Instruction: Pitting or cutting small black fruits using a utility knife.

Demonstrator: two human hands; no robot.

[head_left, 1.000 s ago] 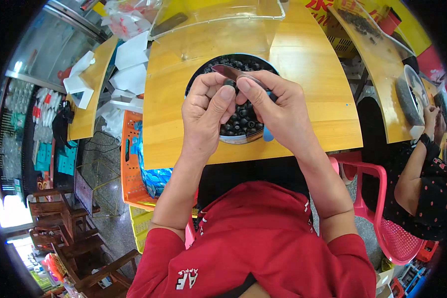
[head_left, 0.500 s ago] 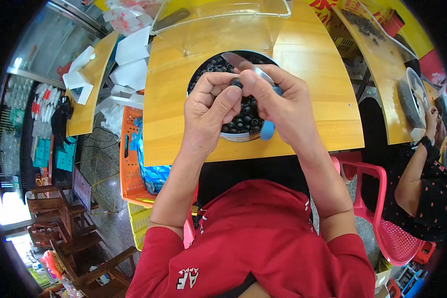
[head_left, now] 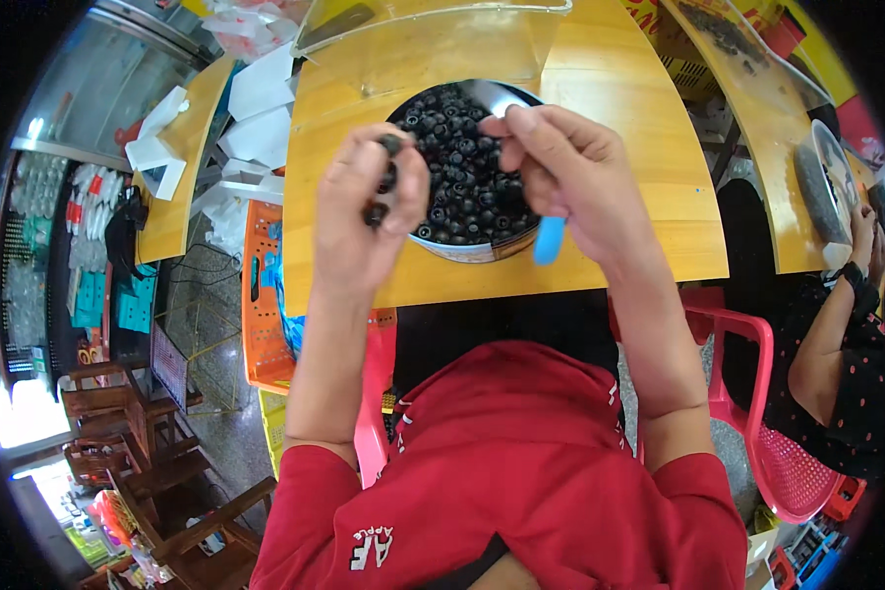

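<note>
A round tub (head_left: 482, 255) full of small, dark, round, bead-like pieces (head_left: 458, 162) stands on the table; some pieces show a ring-shaped opening. My left hand (head_left: 362, 202), blurred by motion, is over the tub's left rim with its fingers curled around several dark round pieces (head_left: 390, 145). On the right side, my right hand (head_left: 580, 172) is closed around a small knife. Its blue handle (head_left: 549, 241) pokes out below the fingers, and the shiny blade (head_left: 492, 96) points up and left above the tub.
A clear plastic bin (head_left: 433, 49) stands at the table's far end. Orange (head_left: 265, 334) and yellow crates sit left of the table, near white boxes (head_left: 261, 98). On the right, another person (head_left: 826, 354) works at a second table beside a pink chair (head_left: 747, 393).
My hands have moved apart: the left went left with dark pieces in its fingers, the right slightly right with the knife. More of the tub now shows.
</note>
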